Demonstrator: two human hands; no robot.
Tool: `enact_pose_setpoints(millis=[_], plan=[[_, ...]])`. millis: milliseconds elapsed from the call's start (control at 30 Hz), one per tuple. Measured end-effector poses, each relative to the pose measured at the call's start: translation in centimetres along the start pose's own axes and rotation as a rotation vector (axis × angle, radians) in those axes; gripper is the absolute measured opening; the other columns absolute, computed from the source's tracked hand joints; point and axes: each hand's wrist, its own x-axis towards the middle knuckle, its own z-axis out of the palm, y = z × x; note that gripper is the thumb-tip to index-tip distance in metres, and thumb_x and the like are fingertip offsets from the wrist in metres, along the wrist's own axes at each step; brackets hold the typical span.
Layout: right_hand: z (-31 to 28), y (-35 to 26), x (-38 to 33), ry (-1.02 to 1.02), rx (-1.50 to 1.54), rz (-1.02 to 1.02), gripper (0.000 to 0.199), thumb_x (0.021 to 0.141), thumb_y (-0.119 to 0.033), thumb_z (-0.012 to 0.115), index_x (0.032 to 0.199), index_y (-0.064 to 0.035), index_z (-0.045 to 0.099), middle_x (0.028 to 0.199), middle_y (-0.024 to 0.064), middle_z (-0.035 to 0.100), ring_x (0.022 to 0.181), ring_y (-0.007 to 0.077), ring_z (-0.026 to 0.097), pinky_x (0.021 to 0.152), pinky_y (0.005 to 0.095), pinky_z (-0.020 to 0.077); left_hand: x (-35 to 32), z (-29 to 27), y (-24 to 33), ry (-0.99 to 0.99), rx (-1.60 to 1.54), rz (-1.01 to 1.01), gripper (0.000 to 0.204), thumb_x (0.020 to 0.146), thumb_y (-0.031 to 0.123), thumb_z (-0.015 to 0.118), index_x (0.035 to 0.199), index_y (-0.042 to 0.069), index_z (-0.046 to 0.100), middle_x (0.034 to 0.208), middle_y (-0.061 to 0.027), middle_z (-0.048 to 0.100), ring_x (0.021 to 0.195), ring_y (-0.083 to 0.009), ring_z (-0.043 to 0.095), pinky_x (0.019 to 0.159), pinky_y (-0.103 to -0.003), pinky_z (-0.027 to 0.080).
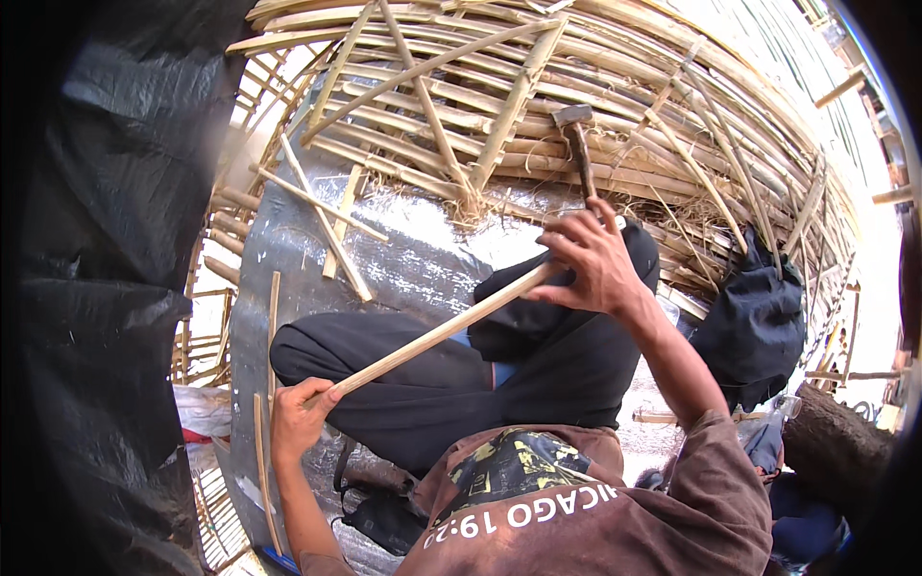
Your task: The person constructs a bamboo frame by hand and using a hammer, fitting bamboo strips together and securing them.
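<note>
A long, pale bamboo strip slants across my lap, its near end low on the left and its far end higher on the right. My left hand pinches the near end between thumb and fingers. Around the far end curl the thumb and fingers of my right hand. Just beyond those fingers, a hammer with a dark metal head and wooden handle reaches toward the bamboo. Its handle end meets my raised fingertip; whether I touch it, I cannot tell.
A curved wall of bamboo slats spans the far side. Loose strips lie crossed on the grey sheet. Black plastic hangs at left. To the right are a black cloth and a log.
</note>
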Motion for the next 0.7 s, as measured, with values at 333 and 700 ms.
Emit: enact_pose_setpoints(millis=[333, 700], plan=[[-4.5, 3.0, -5.9, -0.169, 0.069, 0.359, 0.027, 0.078, -0.033, 0.077, 0.083, -0.0095, 0.066, 0.072, 0.0088, 0.064, 0.068, 0.0310, 0.065, 0.061, 0.0431, 0.0494, 6.5, -3.6, 2.1, 0.258, 0.079, 0.352, 0.075, 0.093, 0.059, 0.059, 0.141, 0.002, 0.047, 0.139, -0.0154, 0.055, 0.130, -0.0261, 0.050, 0.108, -0.039, 0.036], [-7.7, 13.2, -19.4, 0.809, 0.411, 1.305, 0.023, 0.089, -0.022, 0.073, 0.093, -0.0010, 0.065, 0.074, -0.0009, 0.057, 0.067, 0.0075, 0.051, 0.060, 0.0247, 0.0426, 7.9, -1.5, -6.7, 0.318, 0.299, 0.094, 0.028, 0.099, 0.016, 0.056, 0.122, 0.000, 0.059, 0.129, -0.0137, 0.056, 0.120, -0.0271, 0.053, 0.104, -0.038, 0.040]])
